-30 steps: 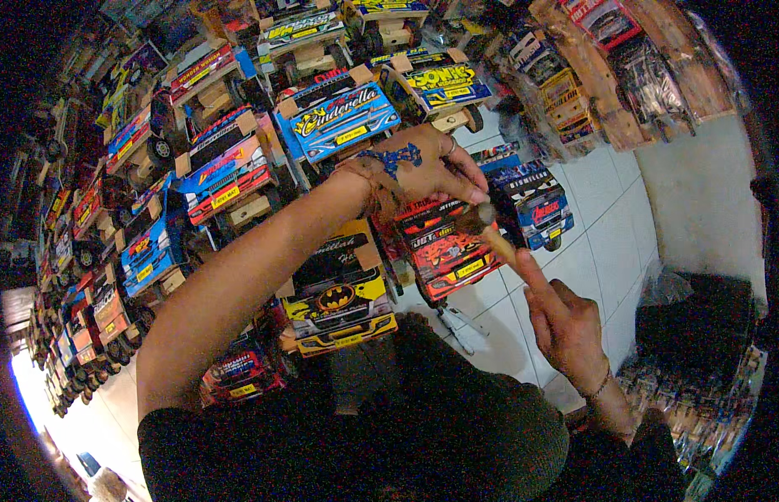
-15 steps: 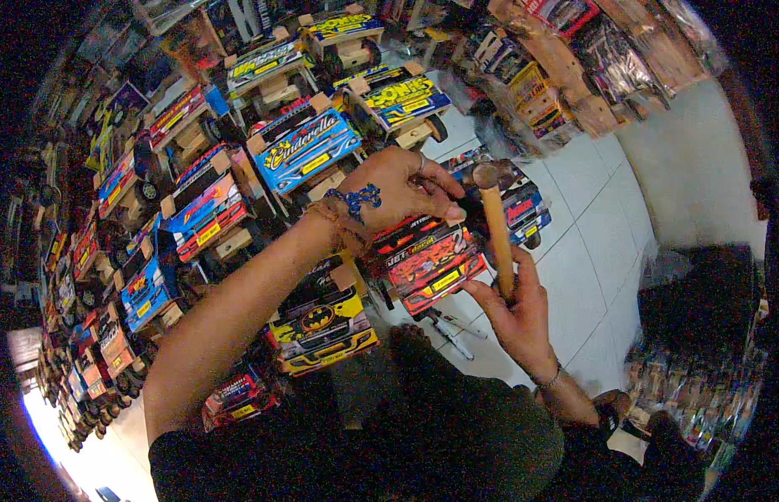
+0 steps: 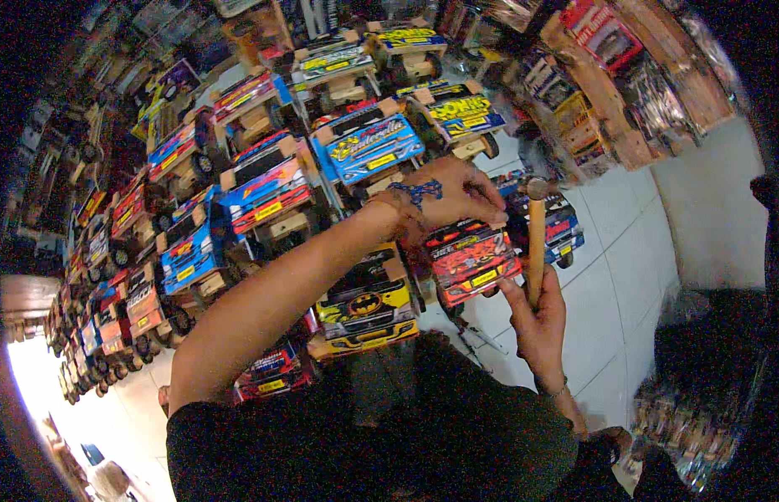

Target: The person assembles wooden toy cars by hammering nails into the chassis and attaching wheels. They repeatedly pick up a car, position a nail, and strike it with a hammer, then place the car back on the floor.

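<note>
In front of me is a red toy truck (image 3: 477, 269) with a flame-like print and a yellow plate on its front. My left hand (image 3: 456, 194) reaches over it from the left, fingers bent and drawn together at its upper edge. What the fingertips pinch there, if anything, is too small to make out. A hammer (image 3: 536, 243) stands upright in my right hand (image 3: 540, 322), its wooden handle wrapped by the fingers and its head at the top. The right thumb touches the truck's lower right corner.
Rows of toy trucks fill the left, among them a light blue one (image 3: 373, 151) and a yellow-black one (image 3: 366, 305) with a bat emblem. A dark blue truck (image 3: 558, 224) stands behind the hammer on white floor tiles (image 3: 624, 276). Wrapped goods and wooden pieces (image 3: 611, 109) lie at the back right.
The whole scene has shifted right in the view, as my head turned. Both hands stay at the red truck, and the hammer keeps its upright pose in my right hand.
</note>
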Tool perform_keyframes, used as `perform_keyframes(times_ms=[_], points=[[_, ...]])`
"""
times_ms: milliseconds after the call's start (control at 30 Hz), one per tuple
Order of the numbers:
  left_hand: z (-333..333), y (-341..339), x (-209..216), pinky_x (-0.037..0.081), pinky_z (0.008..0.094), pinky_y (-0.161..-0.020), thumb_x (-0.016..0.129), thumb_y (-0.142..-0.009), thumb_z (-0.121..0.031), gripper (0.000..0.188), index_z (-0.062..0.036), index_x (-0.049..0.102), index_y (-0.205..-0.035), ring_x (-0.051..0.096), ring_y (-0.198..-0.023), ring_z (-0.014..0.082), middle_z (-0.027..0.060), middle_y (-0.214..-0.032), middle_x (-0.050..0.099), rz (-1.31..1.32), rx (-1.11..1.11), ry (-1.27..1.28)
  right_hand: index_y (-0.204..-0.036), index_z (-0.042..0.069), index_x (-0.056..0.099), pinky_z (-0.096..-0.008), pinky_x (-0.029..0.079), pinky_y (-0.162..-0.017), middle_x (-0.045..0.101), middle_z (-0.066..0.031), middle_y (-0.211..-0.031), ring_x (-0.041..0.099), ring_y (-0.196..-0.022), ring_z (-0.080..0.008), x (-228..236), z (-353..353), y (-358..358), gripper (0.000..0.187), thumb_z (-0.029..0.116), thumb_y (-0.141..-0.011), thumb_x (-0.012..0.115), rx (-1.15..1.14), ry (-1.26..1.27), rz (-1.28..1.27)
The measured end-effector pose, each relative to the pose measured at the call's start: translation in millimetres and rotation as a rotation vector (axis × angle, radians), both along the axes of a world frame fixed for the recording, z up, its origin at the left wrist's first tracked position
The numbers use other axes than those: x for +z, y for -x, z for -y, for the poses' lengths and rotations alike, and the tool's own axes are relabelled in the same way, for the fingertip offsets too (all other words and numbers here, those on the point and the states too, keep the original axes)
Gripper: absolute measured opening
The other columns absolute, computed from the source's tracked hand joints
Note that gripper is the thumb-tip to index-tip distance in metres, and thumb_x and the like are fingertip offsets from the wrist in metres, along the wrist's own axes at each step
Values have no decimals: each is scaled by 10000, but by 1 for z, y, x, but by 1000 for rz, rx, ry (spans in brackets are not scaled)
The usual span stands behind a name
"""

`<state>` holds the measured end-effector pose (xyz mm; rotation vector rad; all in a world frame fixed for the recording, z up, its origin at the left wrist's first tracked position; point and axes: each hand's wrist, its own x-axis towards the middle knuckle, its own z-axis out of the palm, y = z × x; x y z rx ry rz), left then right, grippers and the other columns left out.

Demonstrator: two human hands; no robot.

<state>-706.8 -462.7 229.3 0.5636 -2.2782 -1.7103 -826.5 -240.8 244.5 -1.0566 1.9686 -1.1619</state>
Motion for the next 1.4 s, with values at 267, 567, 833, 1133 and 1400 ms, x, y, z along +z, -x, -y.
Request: perform_keyframes(times_ms=[267, 567, 833, 1133, 1400], points=[[12, -30, 11, 545, 395, -855, 762, -752, -545, 578, -93, 738, -1111, 703, -959, 279, 147, -1048, 738, 267, 60, 300, -1302, 97, 549, -196, 263, -442, 527, 68, -774, 338, -514, -6, -21, -8, 13, 410, 223, -946, 709, -108, -58, -40], [-156, -386, 133, 503, 258, -716, 661, -969, -351, 313, -61, 728, -1068, 601, -746, 66, 10, -858, 700, 330, 692, 1, -1347, 76, 557, -195, 303, -541, 544, 29, -856, 422, -670, -37, -65, -18, 39, 460, 292, -957, 673, -78, 170, -75], [-546, -553, 39, 543, 365, -506, 622, -922, -236, 195, -87, 728, -991, 703, -664, 197, 76, -809, 734, 981, 1334, -1005, -1417, 59, 467, -238, 365, -531, 629, -43, -931, 443, -629, -58, -61, -20, 31, 561, 338, -972, 663, -147, 164, 89], [-566, -552, -89, 574, 452, -745, 725, -803, -446, 358, -115, 735, -939, 707, -884, 345, 127, -916, 741, 1626, 1446, -48, -1547, 116, 311, -348, 417, -556, 566, -23, -817, 420, -595, -135, -50, -27, 28, 630, 353, -1028, 576, -134, 194, 32], [-574, -572, -48, 576, 380, -698, 754, -855, -245, 186, -138, 756, -1006, 740, -826, 277, 114, -900, 759, 1505, 1399, -241, -1547, 118, 314, -338, 409, -554, 547, -9, -789, 411, -593, -129, -46, -25, 30, 606, 345, -1040, 557, -182, 221, 21]])
